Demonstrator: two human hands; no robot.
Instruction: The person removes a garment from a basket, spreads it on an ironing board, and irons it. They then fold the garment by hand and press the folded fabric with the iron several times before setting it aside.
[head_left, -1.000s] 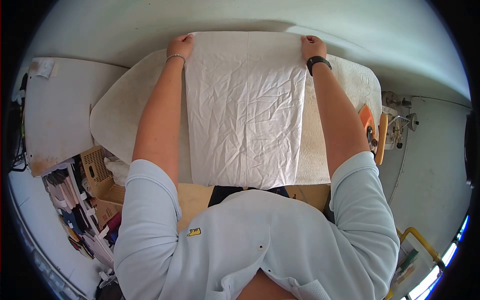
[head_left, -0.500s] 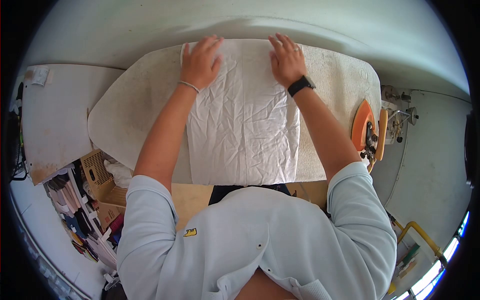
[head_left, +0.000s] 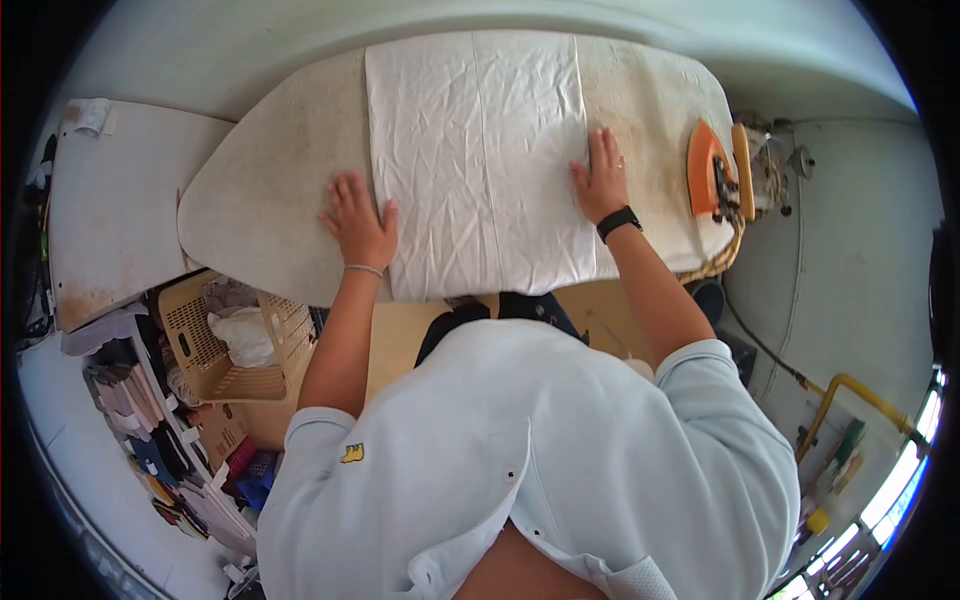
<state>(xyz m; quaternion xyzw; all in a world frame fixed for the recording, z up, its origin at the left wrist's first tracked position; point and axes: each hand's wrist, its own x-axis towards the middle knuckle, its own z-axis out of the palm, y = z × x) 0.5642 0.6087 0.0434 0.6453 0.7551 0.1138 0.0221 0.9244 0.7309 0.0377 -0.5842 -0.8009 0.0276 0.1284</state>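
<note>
A wrinkled white cloth [head_left: 480,160] with a lengthwise centre seam lies flat across the ironing board [head_left: 270,170], from its far edge to its near edge. My left hand [head_left: 360,225] is open on the board, fingers spread, its thumb beside the cloth's left edge. My right hand [head_left: 602,180] rests open at the cloth's right edge, fingers pointing away from me; a ring and a black watch show on that side. Neither hand grips anything. An orange iron [head_left: 708,170] stands at the board's right end, apart from my right hand.
Left of the board is a pale tabletop [head_left: 130,210] with a roll on it. Below stand a tan plastic basket [head_left: 185,345] holding cloth and a shelf of folded fabrics [head_left: 130,400]. A wall closes off the far side. A yellow pipe [head_left: 830,400] runs at right.
Both hands have come from the cloth's far end toward me, moving out to its side edges. The view has shifted, showing more of the basket and floor.
</note>
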